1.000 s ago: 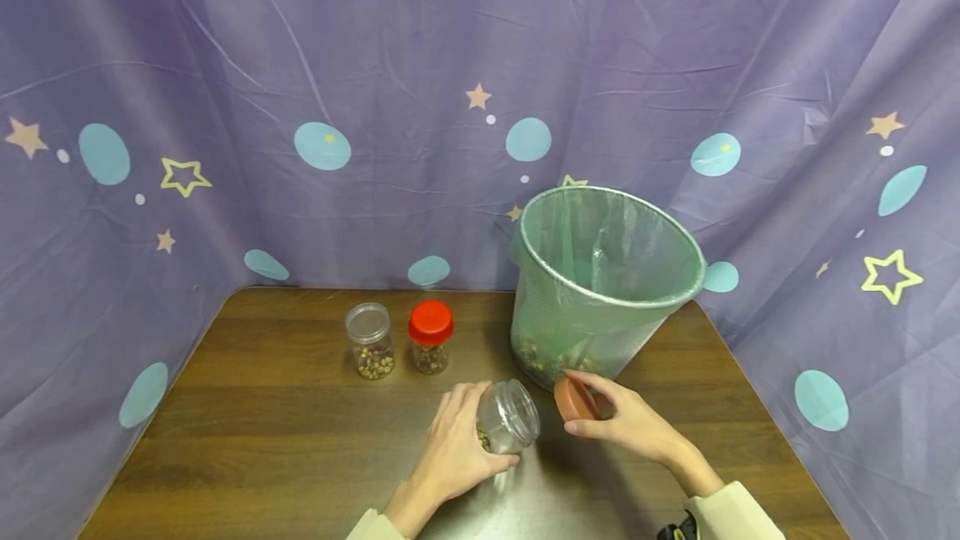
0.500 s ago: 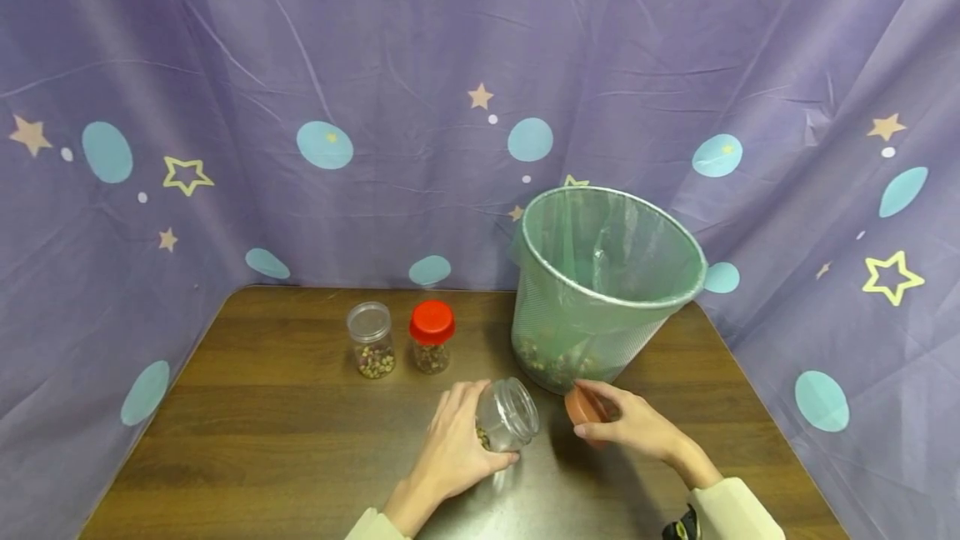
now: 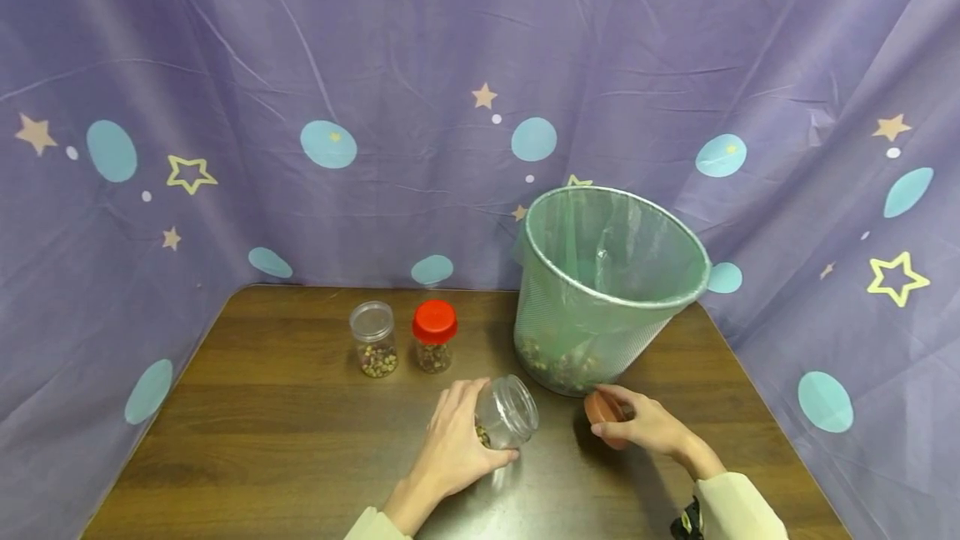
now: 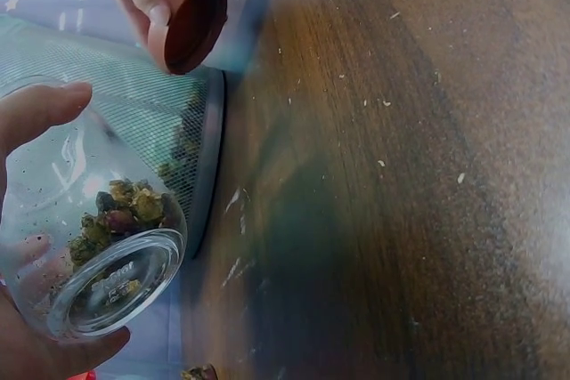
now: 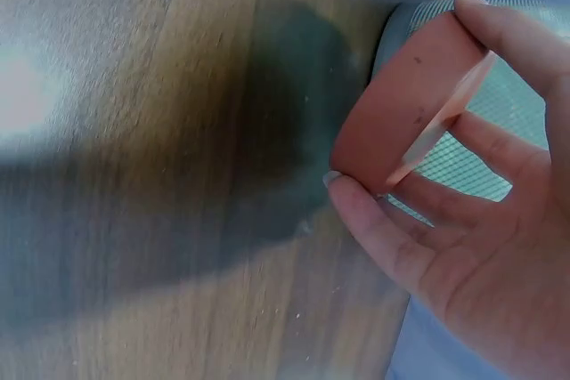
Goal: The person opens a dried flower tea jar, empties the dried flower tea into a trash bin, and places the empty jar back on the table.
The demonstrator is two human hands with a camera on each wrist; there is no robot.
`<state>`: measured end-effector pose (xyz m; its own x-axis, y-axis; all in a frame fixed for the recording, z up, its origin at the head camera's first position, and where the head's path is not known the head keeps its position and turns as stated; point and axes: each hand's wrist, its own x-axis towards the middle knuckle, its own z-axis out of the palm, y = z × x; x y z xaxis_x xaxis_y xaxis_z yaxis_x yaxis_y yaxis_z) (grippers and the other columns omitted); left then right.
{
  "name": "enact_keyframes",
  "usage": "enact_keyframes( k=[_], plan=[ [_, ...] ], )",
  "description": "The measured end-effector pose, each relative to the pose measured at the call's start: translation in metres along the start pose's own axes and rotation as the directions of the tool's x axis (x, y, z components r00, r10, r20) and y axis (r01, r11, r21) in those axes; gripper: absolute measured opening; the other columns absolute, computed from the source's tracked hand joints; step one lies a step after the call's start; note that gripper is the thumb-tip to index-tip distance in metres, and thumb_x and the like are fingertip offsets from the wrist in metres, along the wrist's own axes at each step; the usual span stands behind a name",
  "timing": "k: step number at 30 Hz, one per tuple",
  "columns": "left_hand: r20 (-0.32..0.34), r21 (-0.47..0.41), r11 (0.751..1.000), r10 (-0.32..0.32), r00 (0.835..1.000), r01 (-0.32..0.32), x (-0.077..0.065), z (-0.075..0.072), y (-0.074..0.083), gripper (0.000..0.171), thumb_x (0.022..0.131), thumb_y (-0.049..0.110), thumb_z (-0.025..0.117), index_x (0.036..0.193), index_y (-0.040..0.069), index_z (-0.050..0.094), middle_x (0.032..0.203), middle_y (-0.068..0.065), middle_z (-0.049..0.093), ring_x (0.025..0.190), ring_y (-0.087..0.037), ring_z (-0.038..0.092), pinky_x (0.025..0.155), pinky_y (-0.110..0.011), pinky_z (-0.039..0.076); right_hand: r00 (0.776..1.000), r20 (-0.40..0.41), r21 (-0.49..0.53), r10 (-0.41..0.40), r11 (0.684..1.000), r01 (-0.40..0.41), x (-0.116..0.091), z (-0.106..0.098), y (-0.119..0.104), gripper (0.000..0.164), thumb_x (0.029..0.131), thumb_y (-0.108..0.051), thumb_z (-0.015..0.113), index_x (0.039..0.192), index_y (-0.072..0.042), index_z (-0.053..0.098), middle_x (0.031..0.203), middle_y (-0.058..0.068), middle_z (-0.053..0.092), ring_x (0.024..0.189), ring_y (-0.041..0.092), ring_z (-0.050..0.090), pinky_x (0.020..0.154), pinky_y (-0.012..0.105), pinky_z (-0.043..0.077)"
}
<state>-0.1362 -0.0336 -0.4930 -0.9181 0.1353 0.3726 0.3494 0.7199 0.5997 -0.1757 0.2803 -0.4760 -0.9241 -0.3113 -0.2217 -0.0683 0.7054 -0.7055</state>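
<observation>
My left hand (image 3: 454, 442) grips a clear jar (image 3: 506, 413) round its body, tilted so its uncovered mouth faces right. Dried buds (image 4: 125, 215) in green and dark red lie inside near its base, as the left wrist view shows. To the right, my right hand (image 3: 651, 426) pinches a reddish-brown lid (image 3: 604, 417) by its edge between thumb and fingers. The lid is held on its side, apart from the jar. In the right wrist view the lid's outer side (image 5: 410, 100) shows, with the bin's mesh behind the fingers.
A mesh bin (image 3: 577, 332) with a green liner stands at the back right, with plant bits low inside. Left of it are a red-lidded jar (image 3: 434, 336) and a clear-lidded jar (image 3: 374, 340), both partly filled. Crumbs dot the wooden table (image 4: 374, 175). A purple curtain hangs behind.
My right hand has moved right and slightly down with the lid, away from the jar's mouth. The left hand and its jar have stayed nearly still.
</observation>
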Motion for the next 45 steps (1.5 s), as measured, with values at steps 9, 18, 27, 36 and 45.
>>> enact_keyframes(
  k=[9,18,27,36,45],
  plan=[
    [-0.001,0.002,1.0,-0.005,1.0,0.005,0.001,-0.001,0.0,0.097,0.049,0.047,0.093,0.131,0.011,0.056,0.12,-0.003,0.061,0.107,-0.02,0.056,0.089,-0.041,0.053,0.998,-0.032,-0.001,0.054,0.999,-0.054,-0.003,-0.002,0.005,0.075,0.082,-0.034,0.077,0.144,-0.006,0.047,0.117,0.015,0.069,0.109,0.031,0.065,0.078,0.034,0.053],
    [0.005,-0.01,1.0,-0.012,1.0,0.012,0.002,-0.001,0.001,0.097,0.049,0.047,0.092,0.132,0.012,0.055,0.12,-0.003,0.061,0.108,-0.02,0.055,0.09,-0.042,0.052,0.995,-0.054,-0.033,0.086,0.996,-0.088,0.0,0.003,0.01,0.074,0.081,-0.037,0.077,0.142,-0.007,0.049,0.113,0.014,0.07,0.104,0.029,0.067,0.073,0.033,0.054],
    [0.004,-0.011,1.0,-0.008,1.0,0.008,0.003,-0.001,0.001,0.098,0.049,0.047,0.092,0.132,0.012,0.055,0.12,-0.003,0.06,0.108,-0.021,0.056,0.089,-0.042,0.052,0.992,-0.078,-0.095,0.096,0.99,-0.103,0.004,0.005,0.008,0.073,0.081,-0.038,0.077,0.14,-0.005,0.051,0.105,0.01,0.07,0.094,0.021,0.064,0.073,0.033,0.052],
    [0.005,0.001,1.0,0.0,1.0,0.0,0.002,-0.002,0.002,0.097,0.049,0.048,0.092,0.132,0.012,0.055,0.121,-0.003,0.06,0.109,-0.021,0.056,0.09,-0.042,0.052,0.98,-0.167,-0.135,0.113,0.981,-0.136,0.005,0.014,0.009,0.073,0.081,-0.04,0.076,0.139,-0.002,0.052,0.106,0.014,0.071,0.094,0.024,0.066,0.075,0.036,0.052],
    [0.018,-0.013,1.0,-0.009,1.0,0.009,0.001,-0.001,0.002,0.098,0.05,0.047,0.092,0.133,0.012,0.054,0.122,-0.003,0.06,0.109,-0.021,0.056,0.092,-0.043,0.052,0.988,-0.14,-0.27,0.065,0.958,-0.101,0.008,0.022,0.006,0.079,0.08,-0.041,0.079,0.138,0.004,0.051,0.093,0.009,0.066,0.085,0.021,0.059,0.072,0.039,0.05]
  ],
)
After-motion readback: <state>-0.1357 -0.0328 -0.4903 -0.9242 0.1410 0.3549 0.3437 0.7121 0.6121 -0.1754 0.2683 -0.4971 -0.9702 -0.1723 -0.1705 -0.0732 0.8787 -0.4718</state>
